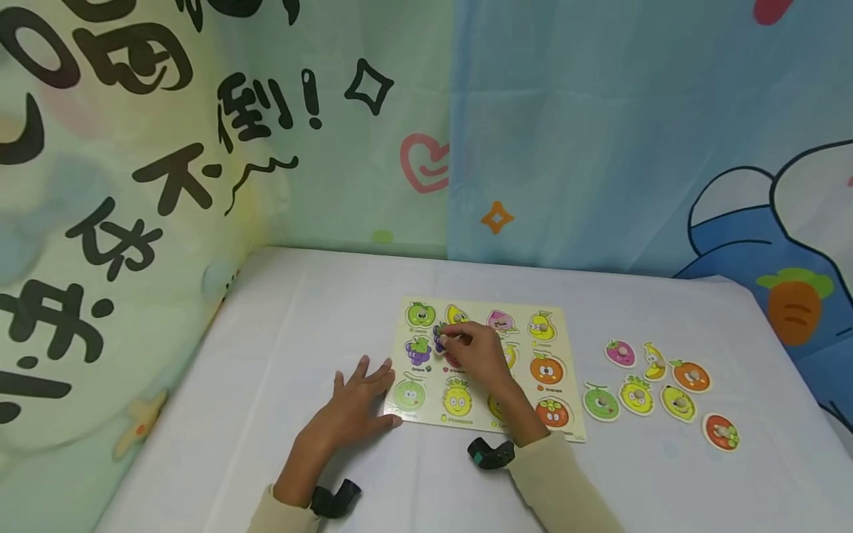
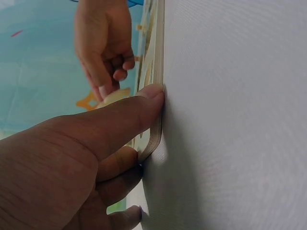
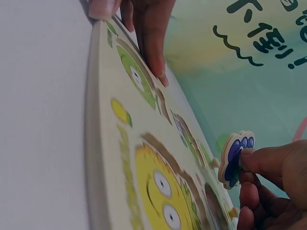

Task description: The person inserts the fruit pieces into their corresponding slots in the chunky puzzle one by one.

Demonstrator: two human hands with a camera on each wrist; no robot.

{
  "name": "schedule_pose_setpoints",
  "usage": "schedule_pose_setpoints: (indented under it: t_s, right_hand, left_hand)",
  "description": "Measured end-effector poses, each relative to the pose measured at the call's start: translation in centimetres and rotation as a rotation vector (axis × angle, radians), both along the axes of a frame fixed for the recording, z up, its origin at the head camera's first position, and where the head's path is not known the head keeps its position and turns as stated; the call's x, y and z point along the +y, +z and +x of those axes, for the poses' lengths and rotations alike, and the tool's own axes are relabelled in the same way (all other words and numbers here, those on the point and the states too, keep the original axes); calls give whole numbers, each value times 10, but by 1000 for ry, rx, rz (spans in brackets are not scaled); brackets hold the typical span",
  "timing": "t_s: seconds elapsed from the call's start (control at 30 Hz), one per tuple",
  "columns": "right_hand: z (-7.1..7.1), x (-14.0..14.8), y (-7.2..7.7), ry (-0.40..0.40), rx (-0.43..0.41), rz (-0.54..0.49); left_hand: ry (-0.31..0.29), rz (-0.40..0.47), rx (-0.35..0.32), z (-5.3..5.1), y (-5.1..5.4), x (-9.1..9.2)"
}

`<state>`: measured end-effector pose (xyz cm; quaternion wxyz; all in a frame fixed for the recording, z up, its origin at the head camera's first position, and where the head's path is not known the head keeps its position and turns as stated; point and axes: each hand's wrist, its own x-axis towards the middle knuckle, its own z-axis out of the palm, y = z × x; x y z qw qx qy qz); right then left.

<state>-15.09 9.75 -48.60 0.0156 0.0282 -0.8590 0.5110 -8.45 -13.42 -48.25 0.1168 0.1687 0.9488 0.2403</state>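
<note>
Pinching a grape piece [image 3: 233, 160], the right hand [image 1: 477, 358] overhangs the board [image 1: 433, 391], left hand [image 1: 358, 409] splayed.

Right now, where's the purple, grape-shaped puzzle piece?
In the head view, the right hand pinches the piece over the cream rectangular board, right of printed grapes.

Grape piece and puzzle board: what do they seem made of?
Grape piece: probably wood, with a printed face and tan bare edge.
Puzzle board: likely wood or fibreboard, printed cream top, thick plain edge; core uncertain.
</note>
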Motion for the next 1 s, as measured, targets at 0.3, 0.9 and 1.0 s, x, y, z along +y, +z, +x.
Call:
schedule_pose_setpoints:
  t_s: [0.3,0.9,1.0]
  right_hand:
    - [-2,-22,-5,45,-47,33]
    - [-3,-28,-2,115,-37,120]
    - [-4,-31,-2,120,-56,134]
  left_hand:
    - [-27,7,-12,-2,2,0]
    - [-26,-1,-21,-2,2,-2]
    - [-23,-5,-17,-1,1,-3]
